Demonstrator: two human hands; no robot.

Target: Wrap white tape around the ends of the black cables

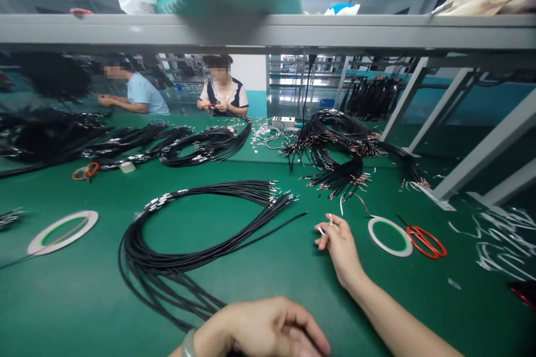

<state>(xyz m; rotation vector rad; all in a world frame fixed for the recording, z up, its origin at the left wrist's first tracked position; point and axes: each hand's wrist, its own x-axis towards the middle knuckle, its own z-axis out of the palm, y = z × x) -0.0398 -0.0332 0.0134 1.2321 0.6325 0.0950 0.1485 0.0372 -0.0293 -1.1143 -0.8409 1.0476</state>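
Black cables (pixel 176 259) lie in a loose loop on the green table, their stripped ends pointing right. My left hand (pixel 276 326) is low at the bottom edge, its fingers curled; what they hold, if anything, is hidden. Beyond the cable ends, my right hand (pixel 335 234) pinches a small white strip (pixel 321 231), with another white bit at its fingertip. Right of that hand lies a white tape roll (pixel 390 236) with a loose tail, and orange-handled scissors (pixel 427 242) touch its edge.
More cable bundles (pixel 339 128) lie along the back. A second tape roll (pixel 62 232) and orange scissors (pixel 86 171) are at left. White scraps (pixel 502 234) and metal legs (pixel 494 145) stand right. Two people sit beyond the table. A shelf (pixel 268 30) crosses overhead.
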